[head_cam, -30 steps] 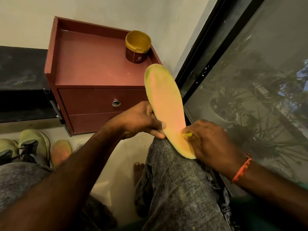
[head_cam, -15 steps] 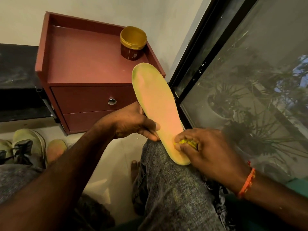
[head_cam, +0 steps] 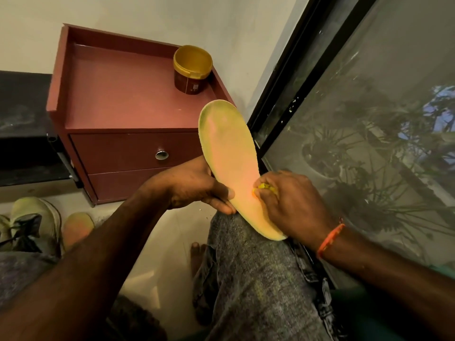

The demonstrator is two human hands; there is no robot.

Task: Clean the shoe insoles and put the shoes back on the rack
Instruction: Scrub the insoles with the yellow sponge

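1. Here the left hand [head_cam: 197, 185] gripped the insole [head_cam: 234, 166] by its left edge, thumb laid across the upper face and fingers curled behind it.
2. The insole, yellow at the rim and pinkish along the middle, stood tilted with its heel end resting on the person's right knee [head_cam: 246, 254] and its toe end pointing up toward the cabinet [head_cam: 123, 112].
3. The right hand [head_cam: 293, 205] was curled round a small yellow cleaning piece [head_cam: 264, 187], pressing it against the insole's right edge near the heel half; what the piece was could not be told.
4. An orange band [head_cam: 330, 238] circled the right wrist.
5. A gold-lidded jar [head_cam: 192, 68] stood at the back right of the red cabinet top.
6. On the floor at lower left lay a pale shoe [head_cam: 34, 225] with dark laces, and just beside it a second insole [head_cam: 77, 228].
7. A dark-framed window [head_cam: 369, 143] ran along the right.
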